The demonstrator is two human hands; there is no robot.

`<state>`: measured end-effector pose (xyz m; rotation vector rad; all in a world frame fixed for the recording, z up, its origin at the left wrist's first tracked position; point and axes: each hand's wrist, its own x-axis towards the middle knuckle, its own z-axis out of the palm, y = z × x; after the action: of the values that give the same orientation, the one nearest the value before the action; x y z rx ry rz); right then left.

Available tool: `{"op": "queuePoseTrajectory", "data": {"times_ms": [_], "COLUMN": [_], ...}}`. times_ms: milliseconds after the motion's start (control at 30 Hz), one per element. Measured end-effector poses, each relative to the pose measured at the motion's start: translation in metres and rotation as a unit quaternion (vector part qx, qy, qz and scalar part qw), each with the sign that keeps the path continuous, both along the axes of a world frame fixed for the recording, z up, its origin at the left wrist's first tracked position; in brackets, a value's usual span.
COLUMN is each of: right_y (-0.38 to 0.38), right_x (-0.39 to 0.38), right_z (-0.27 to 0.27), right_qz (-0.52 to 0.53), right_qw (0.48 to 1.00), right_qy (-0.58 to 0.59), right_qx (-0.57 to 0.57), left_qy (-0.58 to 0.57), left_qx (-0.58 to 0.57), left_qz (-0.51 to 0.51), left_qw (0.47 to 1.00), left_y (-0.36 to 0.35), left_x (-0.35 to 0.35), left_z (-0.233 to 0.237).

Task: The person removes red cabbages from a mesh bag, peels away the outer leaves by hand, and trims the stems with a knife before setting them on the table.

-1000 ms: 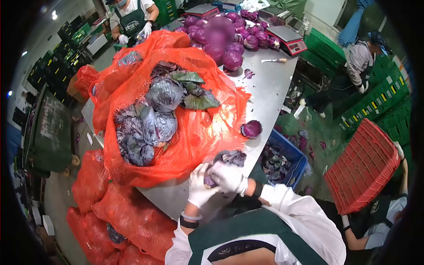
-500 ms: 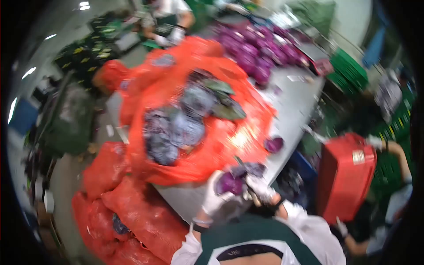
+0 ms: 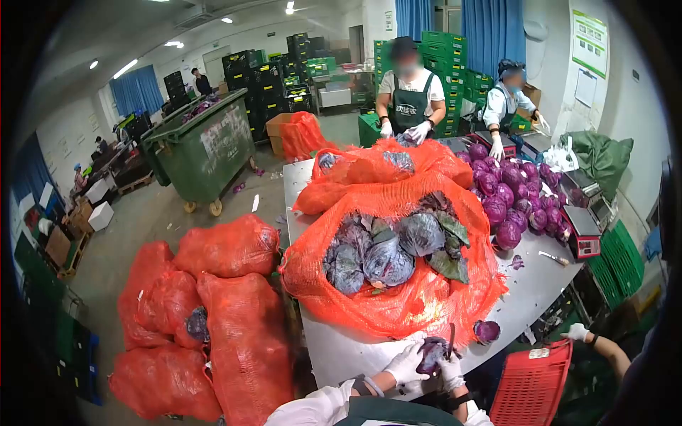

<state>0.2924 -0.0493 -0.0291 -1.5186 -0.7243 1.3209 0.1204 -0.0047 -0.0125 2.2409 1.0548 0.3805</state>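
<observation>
Low in the middle, my gloved left hand [image 3: 406, 366] is closed around the left side of a red cabbage [image 3: 430, 357]. My gloved right hand [image 3: 451, 373] grips the cabbage's right side, its fingers bent at the outer leaves. A thin dark strip [image 3: 452, 336] stands up beside that hand; whether it is a leaf edge or a tool I cannot tell. Just beyond both hands, an open orange mesh sack [image 3: 398, 312] holds several unpeeled red cabbages [image 3: 387, 261] with dull outer leaves. A cupped purple leaf piece [image 3: 486, 331] lies right of the sack on the metal table [image 3: 341, 358].
Peeled cabbages [image 3: 508, 192] are heaped at the table's far right, near a knife [image 3: 553, 258] and a scale [image 3: 582, 231]. Filled sacks [image 3: 245, 334] lie on the floor at left. Two people work across the table; another person's hand [image 3: 577, 332] holds a red crate [image 3: 531, 383].
My view has lifted and turned, so the hands now appear lower in the picture. Both hands remain on the cabbage. The red crate at right has tipped and sits lower in view.
</observation>
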Motion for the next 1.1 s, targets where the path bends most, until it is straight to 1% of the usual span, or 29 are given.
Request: {"op": "queuePoseTrajectory", "data": {"times_ms": [33,67,100,167,233,267,300,333,367,400,433,467,500,533,567,633,667,700,733,767,833,867,900,933,967,1000,1033,1067,1100], "right_y": [-0.001,0.006,0.001,0.008,0.009,0.011,0.013,0.015,0.014,0.013,0.008,0.003,0.001,-0.001,-0.003,-0.005,-0.007,-0.006,-0.008,-0.009,-0.013,-0.018,-0.021,-0.028,-0.038,-0.047,-0.056,-0.070,-0.078], "right_x": [0.000,-0.004,0.002,0.004,-0.004,-0.004,0.001,0.003,0.010,0.010,0.012,0.012,0.014,0.009,0.009,0.003,-0.001,-0.009,-0.012,-0.014,-0.005,0.007,0.023,0.043,0.069,0.102,0.123,0.147,0.153], "right_z": [0.005,-0.017,-0.032,-0.020,0.001,-0.010,-0.019,-0.025,-0.033,-0.025,-0.040,-0.038,-0.045,-0.028,-0.038,-0.034,-0.028,-0.023,-0.017,-0.010,0.009,0.022,0.051,0.064,0.075,0.062,0.069,0.060,0.067], "right_qz": [0.014,0.037,0.039,0.068,0.091,0.061,0.053,0.030,0.032,0.026,0.000,-0.005,-0.004,-0.019,-0.023,0.020,0.073,0.076,0.114,0.153,0.110,0.071,0.084,0.026,0.039,-0.006,-0.022,-0.037,-0.031], "right_qw": [0.999,0.976,0.899,0.809,0.850,0.858,0.831,0.827,0.862,0.894,0.898,0.919,0.935,0.955,0.950,0.919,0.896,0.892,0.866,0.837,0.881,0.891,0.879,0.866,0.870,0.868,0.828,0.763,0.724], "right_qy": [0.011,-0.202,-0.385,-0.550,-0.509,-0.495,-0.539,-0.551,-0.496,-0.444,-0.433,-0.392,-0.353,-0.296,-0.311,-0.392,-0.436,-0.439,-0.478,-0.514,-0.436,-0.419,-0.456,-0.465,-0.484,-0.490,-0.558,-0.645,-0.675], "right_qx": [-0.029,0.068,0.204,0.197,0.103,0.119,0.130,0.110,0.098,0.054,0.083,0.036,0.036,0.026,0.017,0.045,0.055,0.077,0.092,0.107,0.147,0.162,0.110,0.180,0.086,0.079,0.053,0.000,-0.136], "left_qy": [0.042,0.061,0.080,0.070,0.026,-0.016,-0.152,-0.133,-0.141,-0.149,-0.190,-0.193,-0.149,-0.154,-0.154,-0.226,-0.220,-0.186,-0.149,-0.171,-0.389,-0.391,-0.450,-0.541,-0.622,-0.622,-0.662,-0.693,-0.696], "left_qx": [0.030,0.035,0.039,0.017,-0.063,-0.090,-0.033,0.006,-0.063,-0.073,-0.021,-0.009,0.043,-0.003,-0.068,-0.268,-0.271,-0.166,-0.058,-0.070,-0.237,-0.246,-0.301,-0.356,-0.406,-0.405,-0.470,-0.528,-0.525], "left_qz": [-0.002,-0.012,-0.023,-0.006,0.028,0.032,0.029,0.033,0.043,0.053,0.038,0.068,0.126,0.146,0.169,0.255,0.251,0.260,0.266,0.367,0.382,0.376,0.371,0.327,0.278,0.277,0.234,0.188,0.185], "left_qw": [0.999,0.997,0.996,0.997,0.997,0.995,0.987,0.991,0.987,0.985,0.981,0.979,0.980,0.977,0.971,0.901,0.903,0.933,0.951,0.912,0.804,0.803,0.754,0.687,0.609,0.610,0.535,0.454,0.453], "left_y": [-0.004,-0.006,-0.006,-0.001,0.001,0.000,-0.002,-0.002,-0.001,0.001,0.004,0.002,-0.005,-0.005,-0.008,-0.017,-0.016,-0.018,-0.021,-0.020,-0.006,0.003,0.008,0.010,0.012,0.012,0.010,0.007,0.009], "left_x": [0.003,0.003,0.003,0.007,0.003,0.000,0.003,-0.009,-0.017,-0.029,-0.039,-0.050,-0.060,-0.075,-0.095,-0.111,-0.109,-0.107,-0.104,-0.088,-0.098,-0.106,-0.115,-0.121,-0.126,-0.127,-0.125,-0.122,-0.117], "left_z": [0.003,0.007,0.009,0.008,0.008,0.000,-0.042,-0.010,-0.005,0.028,0.018,0.025,0.019,0.012,-0.007,0.017,0.016,0.015,0.016,0.015,-0.005,-0.003,-0.019,-0.023,-0.024,-0.019,-0.009,0.001,0.015]}}
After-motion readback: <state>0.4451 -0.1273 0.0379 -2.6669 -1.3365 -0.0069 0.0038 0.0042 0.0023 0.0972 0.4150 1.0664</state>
